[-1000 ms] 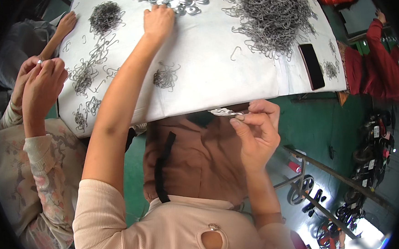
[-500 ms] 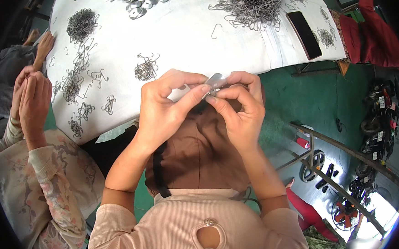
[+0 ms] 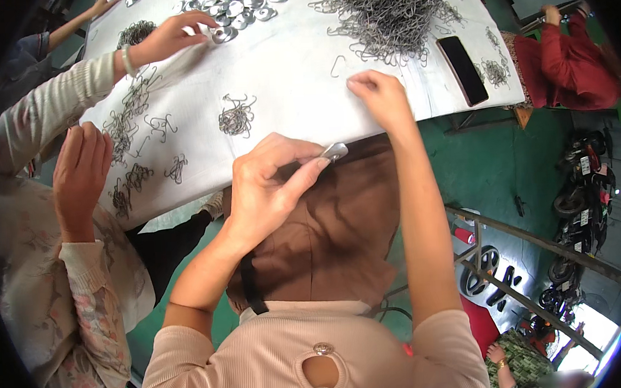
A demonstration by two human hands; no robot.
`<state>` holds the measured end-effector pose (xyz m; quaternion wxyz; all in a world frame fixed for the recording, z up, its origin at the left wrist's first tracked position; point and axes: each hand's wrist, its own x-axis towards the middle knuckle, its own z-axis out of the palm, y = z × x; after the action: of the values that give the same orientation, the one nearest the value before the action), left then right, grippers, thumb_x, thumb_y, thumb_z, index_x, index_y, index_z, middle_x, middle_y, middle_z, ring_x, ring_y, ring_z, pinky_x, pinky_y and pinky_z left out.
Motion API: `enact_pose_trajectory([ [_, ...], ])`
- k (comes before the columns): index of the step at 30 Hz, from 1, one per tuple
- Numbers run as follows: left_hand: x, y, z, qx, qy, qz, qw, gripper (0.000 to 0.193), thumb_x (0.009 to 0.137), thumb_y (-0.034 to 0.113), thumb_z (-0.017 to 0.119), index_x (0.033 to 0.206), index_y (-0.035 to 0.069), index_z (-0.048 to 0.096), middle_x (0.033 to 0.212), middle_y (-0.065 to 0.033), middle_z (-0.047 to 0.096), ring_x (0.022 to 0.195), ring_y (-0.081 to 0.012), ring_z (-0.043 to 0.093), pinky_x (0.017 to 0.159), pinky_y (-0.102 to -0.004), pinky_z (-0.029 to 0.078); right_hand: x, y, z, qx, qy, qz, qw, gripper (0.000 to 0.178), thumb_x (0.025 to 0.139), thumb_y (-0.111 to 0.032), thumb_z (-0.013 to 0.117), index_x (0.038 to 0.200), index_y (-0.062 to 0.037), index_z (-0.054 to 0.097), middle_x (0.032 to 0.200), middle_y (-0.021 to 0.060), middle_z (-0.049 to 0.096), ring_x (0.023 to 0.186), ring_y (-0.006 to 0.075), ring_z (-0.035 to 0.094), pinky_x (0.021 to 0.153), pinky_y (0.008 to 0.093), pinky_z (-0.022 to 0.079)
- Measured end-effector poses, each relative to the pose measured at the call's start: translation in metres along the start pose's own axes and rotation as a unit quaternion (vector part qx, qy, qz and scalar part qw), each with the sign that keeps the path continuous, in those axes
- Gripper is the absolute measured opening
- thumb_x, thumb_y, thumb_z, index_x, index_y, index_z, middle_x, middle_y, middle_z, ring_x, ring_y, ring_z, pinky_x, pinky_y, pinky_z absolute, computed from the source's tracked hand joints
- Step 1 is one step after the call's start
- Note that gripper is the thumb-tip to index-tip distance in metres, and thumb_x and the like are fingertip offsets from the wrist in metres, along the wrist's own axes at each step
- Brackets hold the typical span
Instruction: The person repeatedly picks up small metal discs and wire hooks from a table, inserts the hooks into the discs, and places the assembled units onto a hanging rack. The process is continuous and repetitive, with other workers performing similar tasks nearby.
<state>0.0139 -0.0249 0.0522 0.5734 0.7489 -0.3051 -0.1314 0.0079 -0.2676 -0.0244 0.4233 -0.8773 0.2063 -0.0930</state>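
Observation:
My left hand (image 3: 270,179) pinches a small shiny metal disc (image 3: 335,151) between thumb and fingertips, just off the table's front edge. Farther forward, my right hand (image 3: 381,98) hovers over the white tabletop, its fingertips drawn together with nothing visible between them. A single bent wire hook (image 3: 338,66) lies just ahead of those fingertips, apart from them. Past it rises a large heap of grey wire hooks (image 3: 399,11). A small clump of hooks (image 3: 236,117) sits on the cloth beyond my left hand.
A co-worker at the left reaches a hand (image 3: 176,35) to the metal disc pile (image 3: 242,2). Scattered hooks (image 3: 134,123) lie before that person. A black phone (image 3: 462,71) rests near the table's right edge. A metal railing (image 3: 527,241) stands at the lower right.
My right hand has left the metal disc and moved forward over the table, while my left hand keeps hold. The co-worker's arm has reached out to the disc pile.

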Motion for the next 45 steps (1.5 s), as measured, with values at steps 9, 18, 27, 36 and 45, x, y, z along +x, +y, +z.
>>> enact_pose_trajectory([
  [9,-0.002,0.001,0.000,0.001,0.019,0.012,1.000,0.008,0.078,0.001,0.068,0.086,0.000,0.069,0.079,-0.0077,0.067,0.071,-0.0150,0.060,0.068,-0.0262,0.046,0.065,-0.042,0.038,-0.270,-0.086,0.064,0.957,0.024,0.083,-0.022,0.064,0.093,-0.0007,0.069,0.096,0.0181,0.069,0.090,0.0295,0.066,0.081,0.0385,0.050],
  [18,0.000,0.001,0.006,0.000,0.021,0.017,1.000,0.012,0.075,0.003,0.072,0.087,0.003,0.071,0.076,-0.0084,0.066,0.068,-0.0172,0.062,0.063,-0.0285,0.049,-0.073,-0.076,-0.040,0.423,-0.082,0.103,0.897,0.014,0.090,-0.009,0.060,0.097,0.0026,0.060,0.086,0.0081,0.064,0.069,0.0107,0.059,0.058,0.0226,0.047],
  [27,0.006,0.012,0.017,-0.005,0.001,0.046,0.999,0.013,0.074,0.003,0.073,0.087,0.003,0.071,0.078,-0.0088,0.067,0.068,-0.0183,0.062,0.063,-0.0292,0.049,-0.125,-0.094,-0.034,0.315,0.073,0.035,0.946,0.008,0.085,-0.007,0.066,0.084,0.0001,0.064,0.097,0.0030,0.053,0.081,0.0087,0.052,0.068,0.0209,0.041],
  [36,0.034,0.014,0.039,-0.013,-0.039,0.139,0.989,0.017,0.084,0.010,0.064,0.098,0.002,0.067,0.094,-0.0113,0.066,0.089,-0.0251,0.060,0.078,-0.0342,0.048,-0.152,-0.100,-0.077,0.206,0.266,-0.129,0.933,0.007,0.082,0.001,0.066,0.088,-0.0027,0.063,0.103,0.0043,0.053,0.084,0.0093,0.049,0.073,0.0205,0.039],
  [45,0.098,-0.087,0.151,0.284,-0.216,0.325,0.876,0.046,0.079,0.016,0.067,0.123,0.011,0.052,0.133,-0.0106,0.046,0.126,-0.0299,0.041,0.100,-0.0446,0.037,-0.246,-0.132,-0.262,0.270,0.349,-0.186,0.878,0.024,0.096,-0.009,0.052,0.118,-0.0026,0.050,0.105,0.0072,0.055,0.066,0.0050,0.042,0.055,0.0163,0.037],
])
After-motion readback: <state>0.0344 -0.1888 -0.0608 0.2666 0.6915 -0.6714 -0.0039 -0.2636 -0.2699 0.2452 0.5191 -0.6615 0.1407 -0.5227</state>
